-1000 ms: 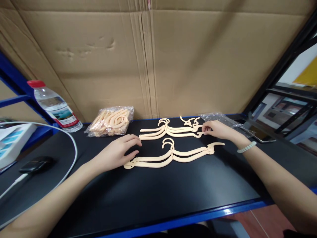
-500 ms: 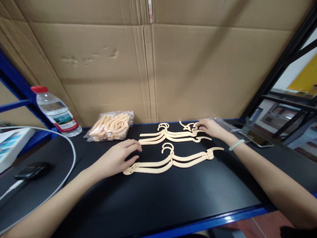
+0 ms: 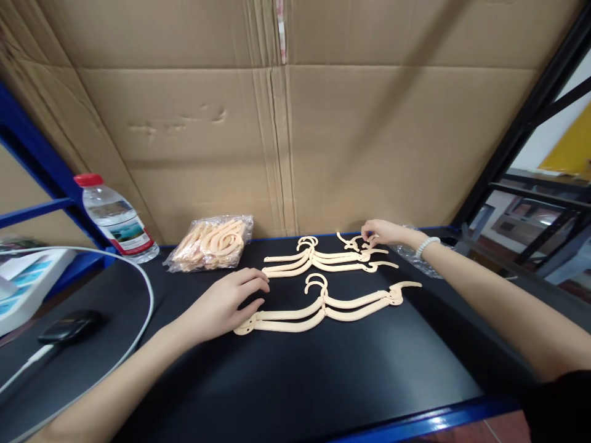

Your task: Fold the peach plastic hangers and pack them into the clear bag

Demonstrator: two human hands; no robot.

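Note:
Cream folding clothes hangers lie flat on the black tabletop. The front hanger pair (image 3: 281,321) has hooks pointing away from me and a curved loose-looking arm at its right end. My left hand (image 3: 231,301), thumb and fingers apart, rests beside its left end, holding nothing. Behind lies a second group of hangers (image 3: 341,266). My right hand (image 3: 383,232) is at that group's far right end, its fingers bent and pinched down on one of the small cream hanger pieces (image 3: 351,242). The fingertips partly hide that piece.
A clear bag of cream hanger parts (image 3: 212,243) lies against the cardboard wall (image 3: 184,92). At left are a water bottle (image 3: 117,221), a black charger (image 3: 71,326) and a white cable (image 3: 150,295). A crumpled clear bag (image 3: 418,261) lies under my right forearm.
The view has shifted slightly, so the scene sits lower and farther right. My right hand has drawn its fingers together at the small pieces. My left hand stays by the front hangers.

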